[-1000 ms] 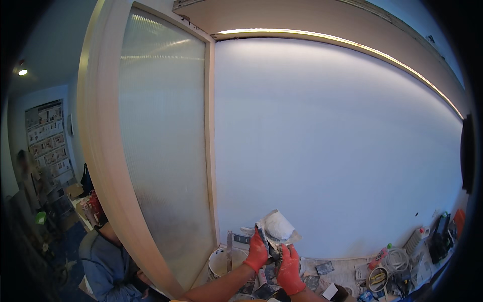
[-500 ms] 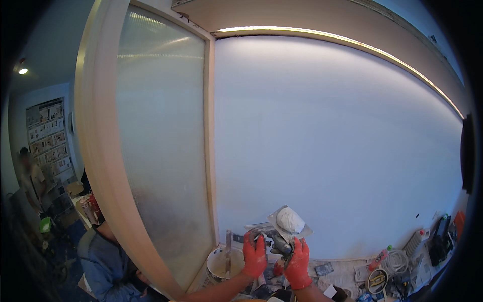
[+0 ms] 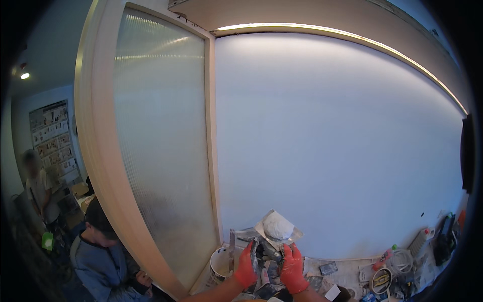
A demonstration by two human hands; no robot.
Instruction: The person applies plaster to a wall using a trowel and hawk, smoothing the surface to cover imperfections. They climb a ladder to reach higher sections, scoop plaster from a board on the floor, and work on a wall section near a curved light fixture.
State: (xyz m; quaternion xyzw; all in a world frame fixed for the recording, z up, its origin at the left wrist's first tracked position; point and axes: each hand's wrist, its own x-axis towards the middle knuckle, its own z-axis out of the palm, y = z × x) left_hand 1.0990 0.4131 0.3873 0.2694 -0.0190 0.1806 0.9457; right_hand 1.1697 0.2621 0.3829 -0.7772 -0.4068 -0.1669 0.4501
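Both of my hands wear red-orange gloves, low in the middle before the white wall (image 3: 332,136). My left hand (image 3: 246,267) is closed round the dark handle of a plastering trowel, whose flat grey blade (image 3: 245,234) shows behind the fingers. My right hand (image 3: 293,269) grips the dark handle of a broad putty knife. A thick heap of white filler (image 3: 277,225) sits on its pale square blade. The two tools are close together, and I cannot tell whether they touch. Left of my left hand stands a white bucket (image 3: 219,262) with a grey straightedge-like strip (image 3: 232,250).
A wooden-framed ribbed glass panel (image 3: 163,126) stands left. Beyond it a person in a blue-grey jacket (image 3: 98,261) bends down; another person (image 3: 37,189) stands farther back. Tools, a coiled hose (image 3: 401,261) and a canister (image 3: 421,241) lie at lower right. A lit shelf (image 3: 302,15) overhangs the wall.
My hands have lowered slightly, and the filler-loaded blade has shifted left and down. The trowel has turned between them. The person in the jacket has come further into view.
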